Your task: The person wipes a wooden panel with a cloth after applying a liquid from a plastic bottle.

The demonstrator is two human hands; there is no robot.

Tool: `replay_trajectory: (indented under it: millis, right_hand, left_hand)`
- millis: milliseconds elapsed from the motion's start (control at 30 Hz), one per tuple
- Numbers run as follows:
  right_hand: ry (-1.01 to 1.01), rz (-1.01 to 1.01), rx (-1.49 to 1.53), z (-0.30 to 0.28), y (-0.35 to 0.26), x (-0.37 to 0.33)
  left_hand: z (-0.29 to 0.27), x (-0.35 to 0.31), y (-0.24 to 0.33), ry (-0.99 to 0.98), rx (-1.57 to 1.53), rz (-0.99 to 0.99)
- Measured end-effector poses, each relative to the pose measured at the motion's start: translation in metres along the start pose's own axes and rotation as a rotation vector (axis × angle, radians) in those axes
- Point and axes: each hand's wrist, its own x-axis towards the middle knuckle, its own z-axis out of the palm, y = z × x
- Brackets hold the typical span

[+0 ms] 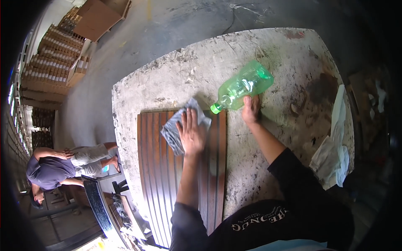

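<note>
It was a workshop, by the look of it. Beneath the right hand (251, 111) and its green plastic bottle (243, 88) spread a stain-blotched worktable (259, 180), a grooved brown panel (212, 184) lying left of that grip. Beyond ran a scuffed grey floor (146, 37); far left rose stacked brown goods (50, 54).

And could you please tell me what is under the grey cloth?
Beneath the grey cloth, which the left hand covers partly, is the grooved brown panel, showing on either side. The stretch directly under the cloth cannot be seen.
</note>
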Motion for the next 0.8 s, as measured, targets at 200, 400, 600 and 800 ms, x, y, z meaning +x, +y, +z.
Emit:
replay_trajectory:
  millis: [200, 400, 600, 800]
  right_hand:
    - [0.011, -0.119, -0.03, -0.012, 0.003, -0.003]
    - [0.005, 0.151, -0.054, 0.019, -0.012, -0.004]
    - [-0.056, 0.132, -0.035, -0.018, 0.008, 0.005]
    - [0.087, -0.03, -0.035, -0.004, -0.003, 0.002]
  left_hand:
    - [-0.008, -0.055, 0.013, -0.109, -0.007, -0.07]
    - [-0.002, 0.026, -0.009, 0.002, 0.051, -0.049]
    - [-0.012, -0.109, 0.024, -0.143, -0.078, -0.037]
    - [-0.006, -0.023, 0.016, -0.081, 0.017, -0.014]
